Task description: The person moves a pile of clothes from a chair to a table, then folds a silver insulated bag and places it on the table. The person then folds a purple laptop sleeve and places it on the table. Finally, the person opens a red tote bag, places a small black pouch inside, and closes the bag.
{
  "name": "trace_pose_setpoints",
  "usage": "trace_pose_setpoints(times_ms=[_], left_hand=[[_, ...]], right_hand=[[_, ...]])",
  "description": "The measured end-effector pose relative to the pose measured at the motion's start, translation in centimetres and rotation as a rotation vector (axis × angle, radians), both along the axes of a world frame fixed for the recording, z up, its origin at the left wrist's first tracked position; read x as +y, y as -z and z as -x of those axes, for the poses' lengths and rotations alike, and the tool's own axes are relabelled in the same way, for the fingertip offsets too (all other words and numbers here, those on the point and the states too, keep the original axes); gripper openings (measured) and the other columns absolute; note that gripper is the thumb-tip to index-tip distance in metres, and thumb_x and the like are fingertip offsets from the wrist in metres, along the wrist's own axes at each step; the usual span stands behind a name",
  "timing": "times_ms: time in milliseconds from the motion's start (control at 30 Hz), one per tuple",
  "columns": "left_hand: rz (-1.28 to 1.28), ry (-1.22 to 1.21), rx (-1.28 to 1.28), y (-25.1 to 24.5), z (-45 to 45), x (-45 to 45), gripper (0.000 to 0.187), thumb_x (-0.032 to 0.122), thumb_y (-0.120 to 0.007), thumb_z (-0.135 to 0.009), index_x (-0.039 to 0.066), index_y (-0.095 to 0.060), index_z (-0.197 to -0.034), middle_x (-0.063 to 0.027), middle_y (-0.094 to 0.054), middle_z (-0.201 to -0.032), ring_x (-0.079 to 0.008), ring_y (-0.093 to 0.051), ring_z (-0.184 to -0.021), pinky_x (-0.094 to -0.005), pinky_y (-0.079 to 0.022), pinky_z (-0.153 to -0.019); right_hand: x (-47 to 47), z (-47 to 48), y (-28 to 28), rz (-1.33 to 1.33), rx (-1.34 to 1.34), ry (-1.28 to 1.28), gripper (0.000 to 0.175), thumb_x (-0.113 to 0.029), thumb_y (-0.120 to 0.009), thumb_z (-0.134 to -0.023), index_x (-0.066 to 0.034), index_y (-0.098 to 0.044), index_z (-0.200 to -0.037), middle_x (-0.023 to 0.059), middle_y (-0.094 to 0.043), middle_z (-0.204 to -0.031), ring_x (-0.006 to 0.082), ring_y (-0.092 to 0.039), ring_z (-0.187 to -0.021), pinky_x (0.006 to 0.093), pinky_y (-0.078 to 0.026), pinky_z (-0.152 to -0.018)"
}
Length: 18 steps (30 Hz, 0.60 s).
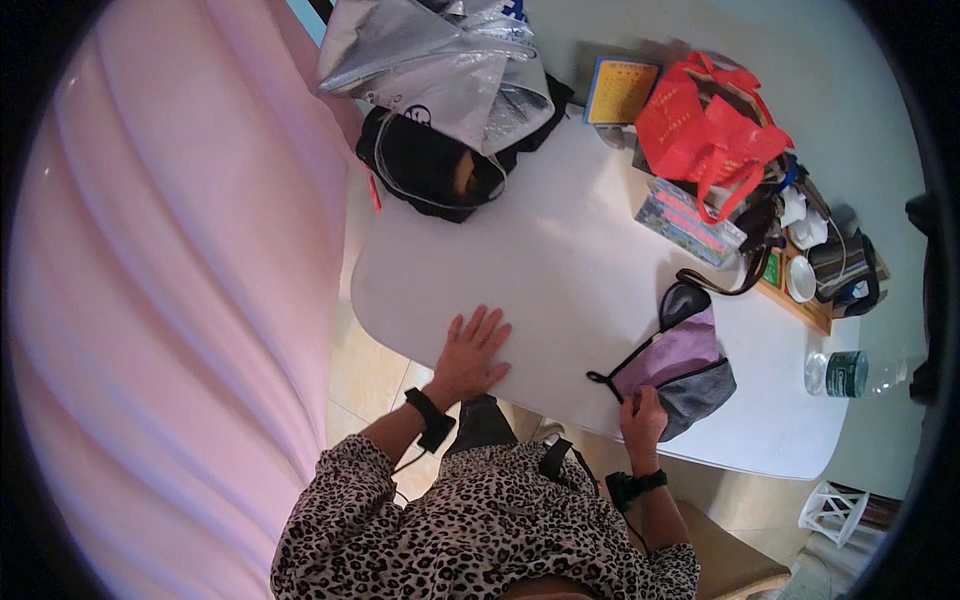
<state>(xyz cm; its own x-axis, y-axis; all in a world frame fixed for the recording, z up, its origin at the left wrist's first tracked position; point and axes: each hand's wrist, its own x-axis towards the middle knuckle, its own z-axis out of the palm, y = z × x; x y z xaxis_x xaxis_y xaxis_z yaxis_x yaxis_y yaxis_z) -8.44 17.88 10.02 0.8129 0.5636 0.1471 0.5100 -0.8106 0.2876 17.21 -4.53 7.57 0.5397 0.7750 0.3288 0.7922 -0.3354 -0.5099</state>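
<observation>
My left hand [469, 356] lies palm down with spread fingers on the white table [525, 285], near its front edge. Towards the right, my right hand [643, 417] pinches the near edge of a folded cloth [679, 351] in purple and grey with black binding. A small black hanging loop sticks out at the cloth's left corner. The cloth rests on the table, its dark grey end pointing away from me. The fingertips of my right hand are bent over the fabric and partly hidden.
A silver insulated bag [450, 75] lies over a black bag [412, 157] at the back left. A red bag [705, 135], a printed box [690, 223], a wooden tray [806, 311] with a white cup, a kettle [844, 262] and a plastic bottle [847, 374] stand right.
</observation>
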Motion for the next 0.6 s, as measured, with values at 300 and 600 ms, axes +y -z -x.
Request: trace_pose_setpoints(times_ms=[300, 600], left_hand=[[0.067, 0.085, -0.483, -6.6, -1.4, 0.7, 0.052, 0.014, -0.067, -0.077, 0.007, -0.052, -0.126, -0.0151, -0.043, -0.139, -0.0334, -0.037, -0.132, -0.045, -0.031, -0.106], [-0.726, -0.253, -0.774, -26.2, -3.7, 18.9, 0.073, 0.016, -0.074, -0.075, 0.003, -0.038, -0.138, -0.0194, -0.046, -0.135, -0.0325, -0.047, -0.123, -0.0381, -0.038, -0.102]], right_hand=[[-4.7, -1.6, 1.2, 0.038, -0.016, 0.052, 0.016, -0.014, -0.066, -0.08, -0.0075, -0.053, -0.086, 0.0111, -0.057, -0.072, 0.0316, -0.059, -0.061, 0.0397, -0.047, -0.053], [-5.8, -5.0, 2.1, 0.034, -0.051, 0.087, 0.016, -0.012, -0.065, -0.079, -0.0078, -0.049, -0.079, 0.0113, -0.056, -0.069, 0.033, -0.057, -0.059, 0.0405, -0.045, -0.05]])
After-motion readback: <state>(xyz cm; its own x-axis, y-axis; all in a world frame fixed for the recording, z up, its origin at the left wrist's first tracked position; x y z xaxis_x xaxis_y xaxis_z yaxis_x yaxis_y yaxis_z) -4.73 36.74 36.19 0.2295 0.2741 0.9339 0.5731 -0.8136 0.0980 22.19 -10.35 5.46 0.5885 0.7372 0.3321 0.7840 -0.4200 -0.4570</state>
